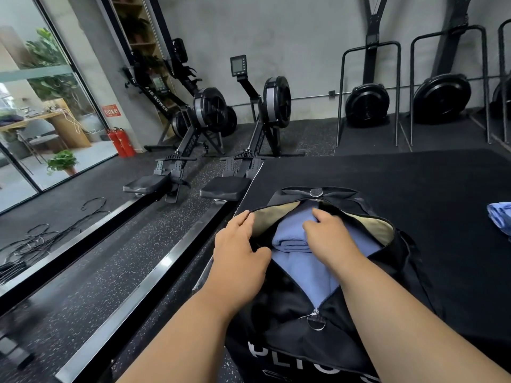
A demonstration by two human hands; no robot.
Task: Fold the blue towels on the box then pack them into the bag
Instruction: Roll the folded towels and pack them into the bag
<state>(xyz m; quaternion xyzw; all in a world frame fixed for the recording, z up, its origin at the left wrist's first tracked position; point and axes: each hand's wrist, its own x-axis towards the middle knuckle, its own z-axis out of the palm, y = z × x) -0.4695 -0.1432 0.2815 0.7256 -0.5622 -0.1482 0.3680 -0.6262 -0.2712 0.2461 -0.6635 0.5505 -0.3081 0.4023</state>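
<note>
Daylight from the left glass [41,106] — edges bowed, corners soft.

Both forearms and hands [329,234] appear bare, with no sleeves visible.

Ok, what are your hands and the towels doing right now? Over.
Left hand holding the bag rim open. Right hand pressing folded towel inside. Another blue towel waiting on the box. Nothing blocking.
</note>
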